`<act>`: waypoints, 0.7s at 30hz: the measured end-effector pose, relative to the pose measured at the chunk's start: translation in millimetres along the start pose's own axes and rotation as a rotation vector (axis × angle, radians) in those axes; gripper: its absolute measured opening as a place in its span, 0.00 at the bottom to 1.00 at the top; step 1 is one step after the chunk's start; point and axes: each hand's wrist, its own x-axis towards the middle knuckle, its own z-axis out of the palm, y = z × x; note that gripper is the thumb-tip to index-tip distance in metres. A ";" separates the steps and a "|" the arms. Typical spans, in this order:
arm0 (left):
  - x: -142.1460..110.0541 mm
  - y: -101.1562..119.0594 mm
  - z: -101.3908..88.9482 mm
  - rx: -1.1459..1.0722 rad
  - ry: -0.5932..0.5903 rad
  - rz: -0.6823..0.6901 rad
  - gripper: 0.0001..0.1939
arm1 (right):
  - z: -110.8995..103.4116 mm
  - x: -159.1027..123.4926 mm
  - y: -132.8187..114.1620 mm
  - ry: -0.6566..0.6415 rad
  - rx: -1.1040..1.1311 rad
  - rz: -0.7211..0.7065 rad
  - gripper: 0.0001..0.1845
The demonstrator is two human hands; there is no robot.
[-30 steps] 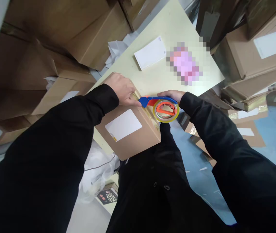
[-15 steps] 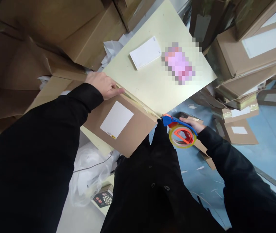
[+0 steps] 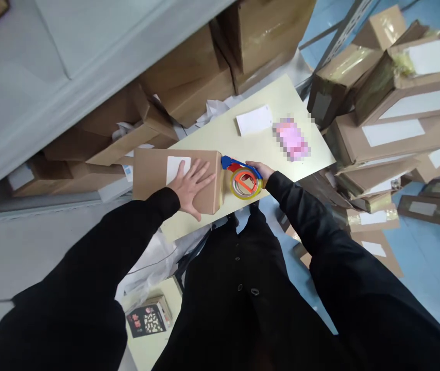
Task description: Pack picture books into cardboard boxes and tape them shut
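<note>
Watching remotely, I see the left hand (image 3: 189,188) spread loose, the box (image 3: 150,174) under its fingers; the right hand (image 3: 263,170) grasps the tape dispenser (image 3: 245,174) just beyond those fingertips. The box looks stiff but dentable; I'd hold its edges.

Even light; tabletop (image 3: 220,136) bright; rear cartons (image 3: 195,74) dim; tape dispenser (image 3: 244,181) sharp; sleeves (image 3: 88,263) near-black; pixelated patch (image 3: 291,139); edges stretched.

From afar I see a white rectangular pad (image 3: 254,121) near a pink, pixel-blurred item (image 3: 292,140), white-labelled brown cardboard cartons (image 3: 436,123) piled beside a blue floor (image 3: 428,257), and a black rectangular printed item (image 3: 146,323) on a pale surface (image 3: 146,355).
</note>
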 end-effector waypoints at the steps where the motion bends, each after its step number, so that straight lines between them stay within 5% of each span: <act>1: -2.2 7.0 1.4 -0.001 -0.025 -0.016 0.67 | 0.7 2.0 -2.2 -0.009 -0.017 0.004 0.18; 10: 2.6 13.3 -1.7 -0.131 -0.012 -0.230 0.66 | -3.8 -1.4 21.8 -0.012 0.038 -0.003 0.21; 17: 24.7 36.1 -1.3 -0.233 0.128 -0.471 0.70 | -55.9 -40.6 82.7 -0.073 -0.012 0.144 0.21; 21: 56.4 50.9 -9.9 -0.302 0.239 -0.667 0.68 | -63.9 -42.9 78.3 0.003 -0.018 0.108 0.21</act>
